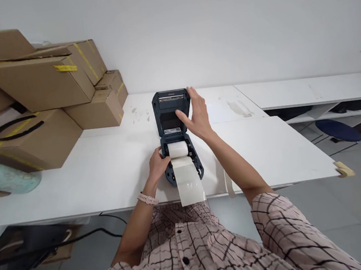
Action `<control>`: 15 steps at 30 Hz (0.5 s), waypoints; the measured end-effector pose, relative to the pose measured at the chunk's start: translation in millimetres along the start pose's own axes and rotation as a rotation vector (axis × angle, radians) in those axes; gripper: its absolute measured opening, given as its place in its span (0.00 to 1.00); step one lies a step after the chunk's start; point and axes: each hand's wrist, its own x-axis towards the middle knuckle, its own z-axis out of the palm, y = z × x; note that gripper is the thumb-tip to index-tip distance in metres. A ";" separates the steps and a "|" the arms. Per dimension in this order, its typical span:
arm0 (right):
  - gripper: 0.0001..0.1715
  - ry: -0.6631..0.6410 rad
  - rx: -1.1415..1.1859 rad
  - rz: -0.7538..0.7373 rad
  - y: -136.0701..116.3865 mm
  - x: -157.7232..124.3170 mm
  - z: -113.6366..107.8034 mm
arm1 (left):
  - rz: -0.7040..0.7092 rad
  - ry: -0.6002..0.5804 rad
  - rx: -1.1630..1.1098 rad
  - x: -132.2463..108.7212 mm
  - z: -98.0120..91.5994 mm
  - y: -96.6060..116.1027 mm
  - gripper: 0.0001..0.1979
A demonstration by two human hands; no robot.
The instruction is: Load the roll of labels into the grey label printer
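A dark grey label printer [168,170] stands on the white table in front of me, its lid [157,111] raised. Inside the base lies a roll of white labels [177,149]. From it a pale label strip [189,181] runs out over the front and hangs past the table edge. My right hand [197,115] grips the lid's right side, thumb on the inner face and fingers at the outer edge. With my left hand [158,163] I hold the left side of the base, the thumb reaching over the rim near the strip.
Cardboard boxes [39,81] are stacked at the left, with a black band [18,128] on one and a mint-green bottle [13,176] in front. A beige tape strip [228,181] hangs over the front edge. A blue stool [338,130] stands at the right.
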 end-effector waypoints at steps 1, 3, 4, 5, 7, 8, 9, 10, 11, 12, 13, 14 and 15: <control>0.41 -0.018 -0.004 -0.057 -5.4 -8.7 -2.7 | 0.003 0.003 -0.002 -0.7 0.1 0.9 0.34; 0.32 -0.188 0.001 -0.122 -11.9 -24.5 -2.9 | 0.013 0.012 -0.002 -1.7 0.2 2.5 0.33; 0.29 -0.323 -0.005 -0.131 -12.7 -30.7 -0.4 | 0.017 0.017 0.001 -2.1 0.3 3.3 0.33; 0.28 -0.475 -0.032 -0.125 -12.2 -35.6 3.4 | 0.017 0.022 0.007 -2.5 0.4 3.9 0.33; 0.30 -0.742 -0.125 -0.082 -8.8 -41.2 13.5 | 0.011 0.027 0.010 -3.0 0.7 4.5 0.33; 0.33 -0.836 -0.175 -0.060 -6.7 -42.0 18.9 | 0.010 0.026 0.009 -3.1 0.8 4.5 0.33; 0.35 -0.903 -0.214 -0.043 -4.9 -41.7 24.2 | 0.012 0.025 0.009 -3.1 0.9 4.2 0.33; 0.36 -0.949 -0.240 -0.033 -3.6 -40.7 29.1 | 0.016 0.024 0.013 -2.9 1.0 3.8 0.33; 0.38 -0.982 -0.252 -0.029 -2.8 -39.2 33.6 | 0.020 0.022 0.021 -2.7 1.1 3.3 0.33; 0.40 -1.010 -0.257 -0.028 -2.5 -37.4 37.7 | 0.021 0.020 0.032 -2.4 1.2 2.8 0.33; 0.42 -1.040 -0.265 -0.027 -2.6 -35.5 41.6 | 0.019 0.017 0.042 -2.0 1.4 2.4 0.33; 0.45 -1.070 -0.273 -0.025 -2.8 -33.8 45.2 | 0.014 0.014 0.048 -1.7 1.5 2.2 0.33; 0.48 -1.099 -0.281 -0.021 -3.0 -32.2 48.5 | 0.010 0.012 0.049 -1.5 1.7 2.2 0.33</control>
